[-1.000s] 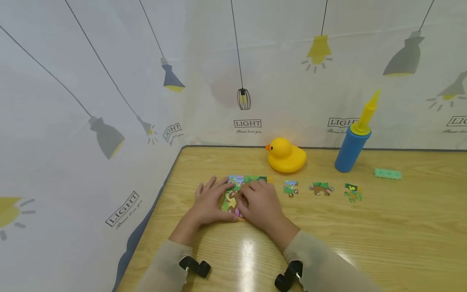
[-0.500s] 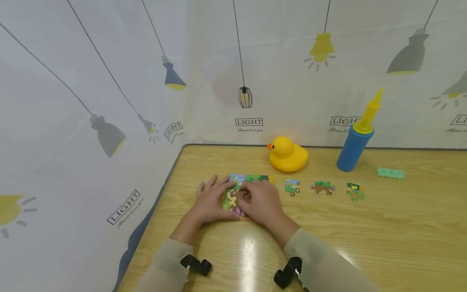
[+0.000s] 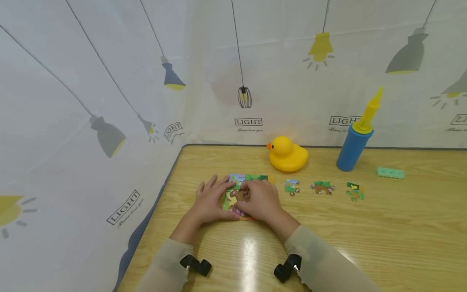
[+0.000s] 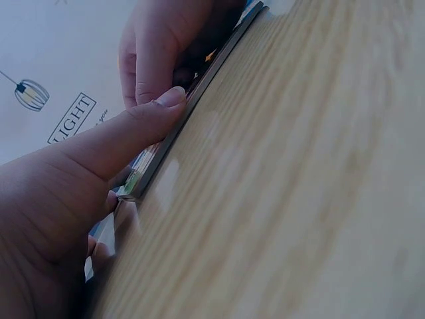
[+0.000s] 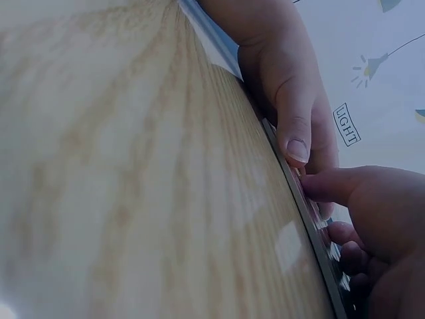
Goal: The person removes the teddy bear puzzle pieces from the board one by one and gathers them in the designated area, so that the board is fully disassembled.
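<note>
A colourful jigsaw puzzle (image 3: 237, 178) lies flat on the table, partly covered by both hands. My left hand (image 3: 209, 205) rests along its left side, fingers spread and fairly straight. In the left wrist view, that hand's thumb (image 4: 143, 123) lies on the near edge of the puzzle's board (image 4: 166, 143). My right hand (image 3: 263, 198) bends over the right part, thumb and fingertips down on a brown puzzle piece (image 3: 238, 195). Much of that piece is hidden under the fingers. In the right wrist view, the right hand (image 5: 385, 219) has its thumb stretched toward the left thumb.
Three loose groups of puzzle pieces (image 3: 292, 186) (image 3: 323, 187) (image 3: 354, 191) lie in a row to the right. Behind stand a yellow rubber duck (image 3: 288, 156) and a blue hand pump (image 3: 351, 148) with a yellow nozzle. A mint-green toy brick (image 3: 390, 173) lies farther right.
The right thumb has shifted slightly toward the near edge, showing a little more of the pink print. The left hand stays in place; the loose pieces have not moved.
</note>
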Demonstrator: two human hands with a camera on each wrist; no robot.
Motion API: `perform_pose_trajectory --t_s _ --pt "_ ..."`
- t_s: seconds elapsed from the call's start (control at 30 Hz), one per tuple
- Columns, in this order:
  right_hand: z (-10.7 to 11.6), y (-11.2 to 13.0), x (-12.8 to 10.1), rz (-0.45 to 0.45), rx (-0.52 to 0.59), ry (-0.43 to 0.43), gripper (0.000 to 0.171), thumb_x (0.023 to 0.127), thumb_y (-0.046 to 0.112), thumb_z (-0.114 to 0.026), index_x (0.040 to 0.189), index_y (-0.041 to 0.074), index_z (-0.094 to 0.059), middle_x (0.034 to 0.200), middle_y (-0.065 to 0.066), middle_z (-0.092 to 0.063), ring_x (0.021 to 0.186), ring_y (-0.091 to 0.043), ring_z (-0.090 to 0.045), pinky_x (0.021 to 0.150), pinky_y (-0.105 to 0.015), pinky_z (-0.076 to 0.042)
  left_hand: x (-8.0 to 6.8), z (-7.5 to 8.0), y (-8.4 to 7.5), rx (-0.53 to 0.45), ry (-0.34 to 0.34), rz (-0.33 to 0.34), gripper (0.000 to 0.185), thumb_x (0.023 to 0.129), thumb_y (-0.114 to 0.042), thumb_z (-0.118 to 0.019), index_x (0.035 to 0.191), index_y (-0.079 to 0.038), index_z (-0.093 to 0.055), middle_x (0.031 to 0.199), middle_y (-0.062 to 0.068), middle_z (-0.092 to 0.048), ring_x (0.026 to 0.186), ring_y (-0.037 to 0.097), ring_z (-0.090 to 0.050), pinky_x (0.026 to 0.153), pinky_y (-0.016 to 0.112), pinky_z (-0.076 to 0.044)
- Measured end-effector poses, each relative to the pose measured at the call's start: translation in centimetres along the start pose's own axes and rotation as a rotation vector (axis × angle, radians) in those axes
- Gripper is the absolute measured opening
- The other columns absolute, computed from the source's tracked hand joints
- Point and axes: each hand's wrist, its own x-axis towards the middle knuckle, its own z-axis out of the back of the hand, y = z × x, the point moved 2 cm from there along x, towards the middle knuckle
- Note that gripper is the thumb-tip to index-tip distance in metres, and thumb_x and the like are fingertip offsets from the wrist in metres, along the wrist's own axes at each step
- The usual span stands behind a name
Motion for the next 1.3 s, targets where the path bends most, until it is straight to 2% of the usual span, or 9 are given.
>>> perform_pose_trajectory --t_s 0.13,0.6,0.93,1.2,1.3 --pt "-0.16 0.05 0.17 -0.015 0.007 0.015 0.048 0.078 0.054 -0.092 0.113 0.024 -0.08 0.081 0.017 -0.065 0.089 -0.018 -0.056 0.083 -0.043 -0.043 -0.12 -0.04 0.17 0.001 0.001 0.003 0.107 0.074 -0.071 -0.089 0.163 -0.03 -0.047 0.176 -0.005 -0.025 0.163 0.036 -0.005 0.122 0.072 0.005" --pt "-0.04 -0.13 -0.06 0.0 0.041 -0.031 0.048 0.075 0.052 -0.095 0.11 0.023 -0.078 0.082 0.015 -0.063 0.087 -0.017 -0.056 0.083 -0.044 -0.043 0.01 0.1 0.04 0.013 0.011 0.006 0.107 0.074 -0.071 -0.088 0.163 -0.03 -0.047 0.176 -0.005 -0.025 0.163 0.035 -0.005 0.122 0.071 0.005" --pt "-0.27 -0.44 -0.31 0.036 0.089 -0.094 0.048 0.075 0.046 -0.098 0.112 0.021 -0.078 0.08 0.013 -0.061 0.082 -0.015 -0.055 0.08 -0.043 -0.043 -0.02 0.2 0.0 0.028 0.014 0.002 0.106 0.075 -0.069 -0.089 0.163 -0.03 -0.046 0.176 -0.004 -0.026 0.163 0.036 -0.006 0.122 0.072 0.004" --pt "-0.55 -0.73 -0.52 0.069 0.117 -0.128 0.045 0.078 0.041 -0.097 0.111 0.022 -0.076 0.098 0.011 -0.073 0.098 -0.018 -0.059 0.09 -0.047 -0.044 -0.02 0.2 0.01 0.023 0.014 -0.002 0.105 0.075 -0.069 -0.089 0.163 -0.028 -0.047 0.175 -0.003 -0.027 0.163 0.038 -0.007 0.122 0.072 0.004" --pt "-0.5 -0.63 -0.74 0.1 0.141 -0.139 0.041 0.079 0.036 -0.097 0.111 0.022 -0.075 0.101 0.012 -0.077 0.099 -0.018 -0.06 0.089 -0.047 -0.043 -0.03 0.21 0.01 0.022 0.011 -0.005 0.105 0.075 -0.069 -0.089 0.162 -0.028 -0.048 0.175 -0.003 -0.027 0.163 0.038 -0.007 0.121 0.073 0.003"
